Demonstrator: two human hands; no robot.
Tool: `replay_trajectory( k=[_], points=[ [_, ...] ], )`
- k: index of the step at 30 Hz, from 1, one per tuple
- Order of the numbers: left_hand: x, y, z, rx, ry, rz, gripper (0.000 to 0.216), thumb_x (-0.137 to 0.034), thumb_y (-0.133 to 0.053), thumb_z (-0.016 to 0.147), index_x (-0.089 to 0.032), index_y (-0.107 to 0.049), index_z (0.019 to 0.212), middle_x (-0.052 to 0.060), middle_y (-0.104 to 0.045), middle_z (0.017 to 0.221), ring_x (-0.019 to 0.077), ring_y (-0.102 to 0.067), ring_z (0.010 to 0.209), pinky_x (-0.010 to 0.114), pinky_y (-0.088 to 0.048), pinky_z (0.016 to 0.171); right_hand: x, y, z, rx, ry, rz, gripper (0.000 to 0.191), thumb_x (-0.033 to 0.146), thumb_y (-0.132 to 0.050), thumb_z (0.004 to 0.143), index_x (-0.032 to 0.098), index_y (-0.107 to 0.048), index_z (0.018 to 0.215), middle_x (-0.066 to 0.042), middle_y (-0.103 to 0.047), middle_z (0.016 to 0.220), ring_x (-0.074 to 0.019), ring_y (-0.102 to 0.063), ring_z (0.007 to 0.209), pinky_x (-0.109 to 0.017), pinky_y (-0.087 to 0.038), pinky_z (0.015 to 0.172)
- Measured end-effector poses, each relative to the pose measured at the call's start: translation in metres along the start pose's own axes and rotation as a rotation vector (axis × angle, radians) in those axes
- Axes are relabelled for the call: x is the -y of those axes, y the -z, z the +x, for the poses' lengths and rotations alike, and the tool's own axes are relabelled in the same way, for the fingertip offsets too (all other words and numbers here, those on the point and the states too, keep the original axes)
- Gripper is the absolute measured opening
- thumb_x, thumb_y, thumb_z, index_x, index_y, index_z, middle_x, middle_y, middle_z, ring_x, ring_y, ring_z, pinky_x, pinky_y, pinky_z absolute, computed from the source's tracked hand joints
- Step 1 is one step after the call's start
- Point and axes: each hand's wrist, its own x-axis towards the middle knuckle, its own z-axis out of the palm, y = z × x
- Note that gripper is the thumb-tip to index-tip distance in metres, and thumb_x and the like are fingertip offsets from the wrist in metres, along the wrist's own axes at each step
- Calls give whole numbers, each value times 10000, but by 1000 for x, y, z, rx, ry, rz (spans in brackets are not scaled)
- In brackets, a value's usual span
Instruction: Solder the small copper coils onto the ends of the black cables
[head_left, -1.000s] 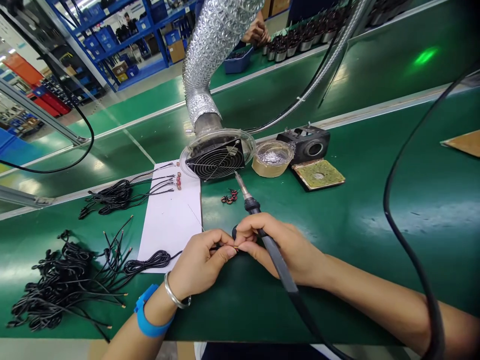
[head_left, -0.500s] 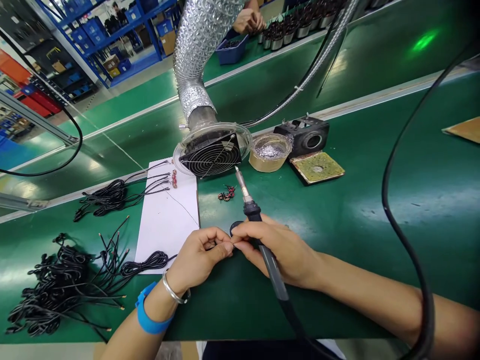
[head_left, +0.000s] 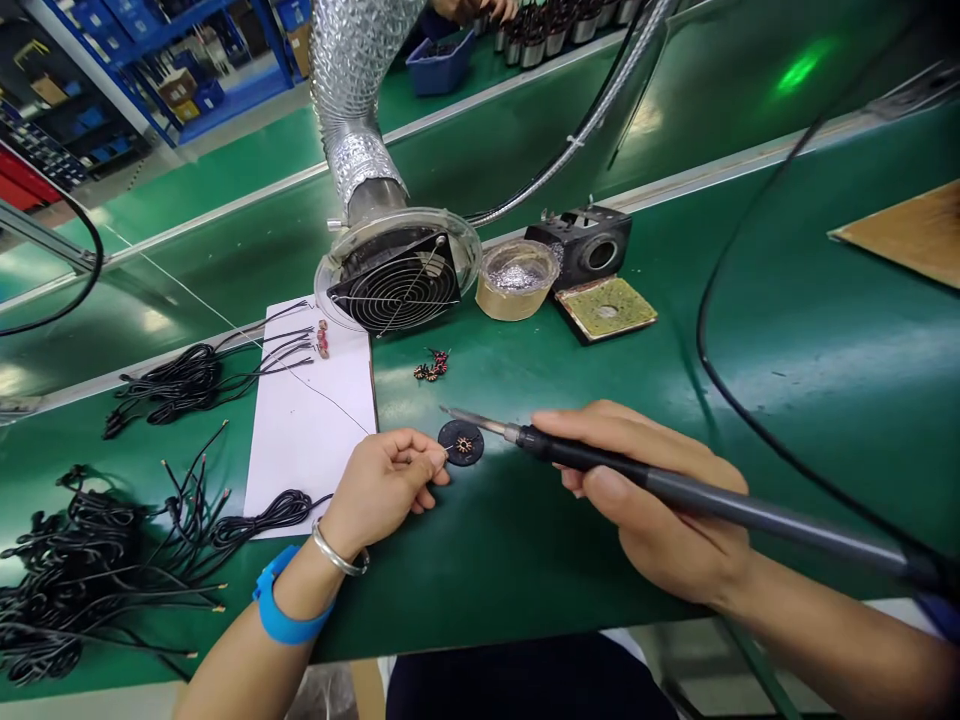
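Observation:
My right hand grips a soldering iron, its tip pointing left above a round black disc that lies on the green bench. A small copper-coloured toothed ring sits on the disc. Close at the disc's left edge, my left hand is closed in a pinch on thin solder wire, whose short end sticks out towards the ring. The wire trails back over a white sheet. Farther back lies a little cluster of similar rings with red and copper colours.
A fume extractor on a foil duct hangs behind the rings. Beside it stand a tape-roll cup, an iron holder and a yellow sponge. Black cable bundles fill the left. Across the bench, a co-worker's hands show near a blue bin.
My right hand has moved right, away from my left, and swung the iron from pointing up to pointing left. The disc with its ring now shows fully. The whole view has shifted slightly.

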Motion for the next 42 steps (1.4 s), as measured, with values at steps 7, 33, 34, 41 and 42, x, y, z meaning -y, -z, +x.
replay_trajectory(
  k=[7,33,34,41,42],
  points=[
    [-4,-2,2,5,17,7,271,-396,-669,813,-126,-660,832,32,-688,702,61,-549,448,170,-446,439,-14,-2,-7,-121,-185,51,143,202,-610,873,248,-723,947,-11,-662,677,-146,-596,540,-267,-457,461],
    [-8,-3,1,4,31,83,235,-359,-629,856,-131,-643,798,17,-682,700,44,-523,447,150,-418,442,-7,-5,0,-60,-141,41,163,126,-579,825,202,-697,909,10,-639,627,-108,-554,502,-241,-407,433],
    [-8,-3,1,3,29,85,237,-360,-628,857,-131,-644,799,17,-681,701,44,-524,448,149,-416,442,-7,-5,0,-55,-118,35,167,121,-576,824,201,-694,909,4,-648,648,-110,-554,511,-247,-412,445],
    [-8,-3,2,1,25,93,248,-378,-630,858,-134,-649,817,11,-678,696,43,-525,445,150,-418,444,-5,-5,1,-56,-22,39,195,101,-564,815,201,-684,931,-13,-645,701,-120,-526,541,-280,-412,484],
    [-8,-3,2,1,29,95,251,-382,-630,859,-134,-648,818,12,-679,698,43,-526,448,149,-418,444,-5,-5,1,-64,-16,42,195,102,-562,815,203,-684,930,-14,-641,703,-121,-519,537,-282,-405,478]
  ],
)
